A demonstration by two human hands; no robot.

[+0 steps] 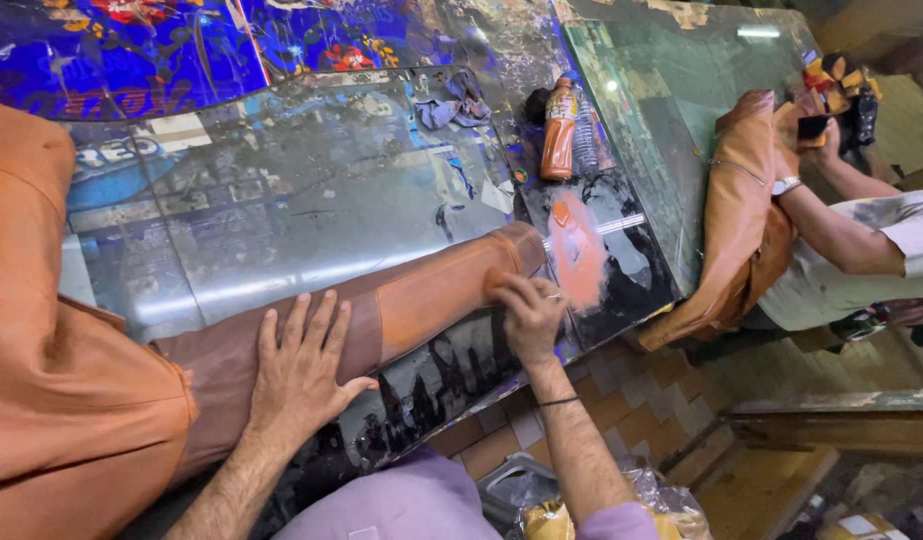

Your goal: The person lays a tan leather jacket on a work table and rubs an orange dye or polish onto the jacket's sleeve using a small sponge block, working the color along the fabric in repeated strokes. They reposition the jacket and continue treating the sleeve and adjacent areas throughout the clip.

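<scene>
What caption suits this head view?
Left hand flattens a tan leather sleeve on a glass-topped table; right hand rubs its cuff.

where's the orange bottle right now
In the head view the orange bottle stands upright on the glass-topped table, upper centre, beyond the right hand and the brown sleeve, beside a clear bottle.

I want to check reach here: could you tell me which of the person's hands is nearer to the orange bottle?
Right. The right hand is at the sleeve's cuff, below the orange bottle; the left hand lies flat further down the sleeve, farther away.

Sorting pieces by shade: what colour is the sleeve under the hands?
Tan-orange leather sleeve, darker brown upper panel; head view.
</scene>
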